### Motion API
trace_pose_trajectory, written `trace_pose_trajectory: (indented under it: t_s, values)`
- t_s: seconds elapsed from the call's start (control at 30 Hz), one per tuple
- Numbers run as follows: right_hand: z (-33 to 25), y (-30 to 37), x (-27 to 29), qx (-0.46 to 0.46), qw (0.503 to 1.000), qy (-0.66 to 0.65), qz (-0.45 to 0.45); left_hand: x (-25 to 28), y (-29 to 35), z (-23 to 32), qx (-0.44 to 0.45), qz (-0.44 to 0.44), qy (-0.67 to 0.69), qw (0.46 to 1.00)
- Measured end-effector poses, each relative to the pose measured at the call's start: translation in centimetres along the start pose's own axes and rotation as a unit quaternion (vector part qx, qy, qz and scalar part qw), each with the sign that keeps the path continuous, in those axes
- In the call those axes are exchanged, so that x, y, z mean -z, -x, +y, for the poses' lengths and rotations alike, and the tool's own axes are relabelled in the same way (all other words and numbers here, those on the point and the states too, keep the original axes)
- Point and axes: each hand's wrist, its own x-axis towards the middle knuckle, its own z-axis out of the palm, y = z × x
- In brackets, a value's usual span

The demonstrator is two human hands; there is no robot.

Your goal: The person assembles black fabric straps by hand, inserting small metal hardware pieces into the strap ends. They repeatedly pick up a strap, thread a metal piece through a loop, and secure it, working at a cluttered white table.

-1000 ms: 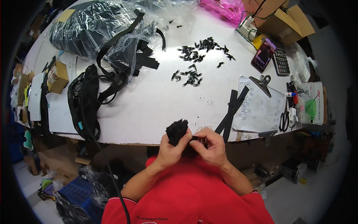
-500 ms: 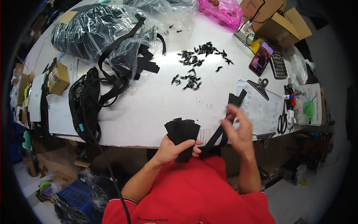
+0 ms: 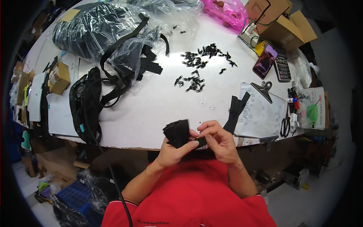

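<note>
My left hand [image 3: 174, 152] is closed around a bundle of black strips [image 3: 177, 132], with the thumb pressed across the front. The bundle is in front of my red shirt [image 3: 200, 189], at the near edge of the white table [image 3: 155, 113]; its layered upper ends point up and away from me, leaning a little to the left. My right hand [image 3: 222, 145] is at the lower right of the bundle, close beside my left thumb. Its thumb and fingertips are drawn near each other by a dark strip end, but the spot is small and partly covered, so I cannot tell whether they pinch it.

Just beyond my right hand, more black strips [image 3: 235, 111] lie crossed on the table, reaching to the papers [image 3: 257, 113] under a large metal clip [image 3: 263, 91]. To the right of those are the scissors [image 3: 285, 126]; farther up are a phone [image 3: 265, 62] and, just beside it, a calculator [image 3: 283, 70].

Ahead of my hands, small black zipper pulls [image 3: 209, 50] lie scattered in loose piles. On the left are a black mesh bag [image 3: 81, 108] and, behind it, a large plastic-wrapped bundle [image 3: 87, 32] with black straps [image 3: 120, 42] across it.
</note>
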Motion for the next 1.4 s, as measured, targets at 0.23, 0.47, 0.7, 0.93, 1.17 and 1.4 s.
trace_pose_trajectory:
  t_s: [0.23, 0.47, 0.7, 0.93, 1.17, 1.4]
  values:
    - [0.1, 1.1, -0.4, -0.046, 0.996, 0.025, 0.077, -0.6, 0.3, 0.0, -0.039, 0.058, -0.062, 0.996]
    - [-0.4, 1.0, -1.0, 0.001, 0.983, 0.176, 0.044, 0.1, -0.7, -0.1, -0.185, 0.019, -0.231, 0.955]
    - [2.5, -0.1, -0.8, -0.158, 0.982, 0.003, 0.106, 0.4, -0.4, -1.0, -0.307, 0.06, -0.417, 0.853]
    - [4.0, -11.6, 4.6, 0.133, 0.843, 0.502, 0.139, 0.9, 0.7, -0.6, -0.117, 0.082, -0.224, 0.964]
    - [3.3, -11.3, 5.8, 0.152, 0.919, 0.331, 0.153, 1.6, 0.5, -0.7, -0.154, 0.079, -0.214, 0.961]
    - [1.6, -5.0, 3.2, -0.08, 0.96, -0.219, 0.157, 1.1, 0.4, -0.1, -0.036, 0.086, -0.112, 0.989]
